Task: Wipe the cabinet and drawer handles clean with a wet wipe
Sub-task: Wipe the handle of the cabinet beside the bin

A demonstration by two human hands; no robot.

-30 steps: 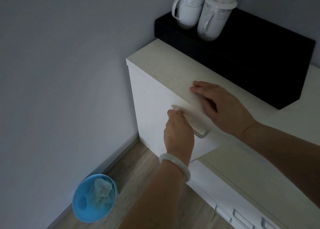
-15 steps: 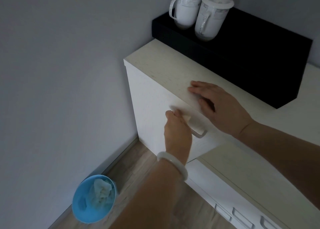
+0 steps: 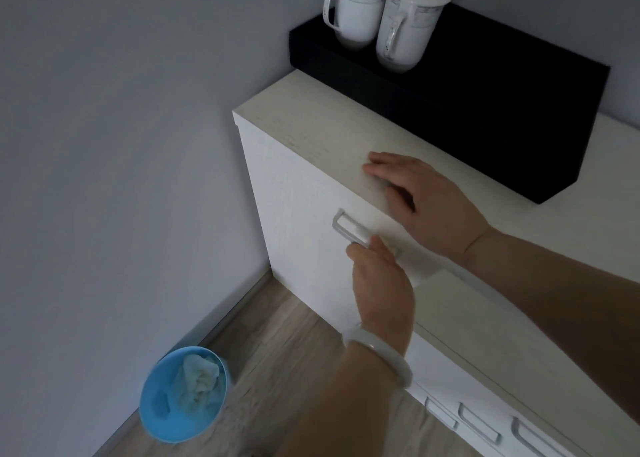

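Note:
A tall white cabinet (image 3: pixel 294 214) stands in the corner, with a silver bar handle (image 3: pixel 348 227) on its front. My left hand (image 3: pixel 381 283), with a pale bangle on the wrist, pinches the handle near its right end. The wet wipe is almost wholly hidden inside the fingers. The left end of the handle is bare. My right hand (image 3: pixel 426 204) rests flat on the front edge of the cabinet top, fingers straight.
A blue bin (image 3: pixel 166 418) with crumpled wipes stands on the wood floor by the wall. On the cabinet top lies a black box (image 3: pixel 485 110) carrying two white lidded mugs (image 3: pixel 408 20). Lower drawers with silver handles (image 3: pixel 479 425) run along the bottom right.
My left hand has slid along the handle from its left end toward its right end, uncovering the left part. My right hand has stayed on the cabinet top.

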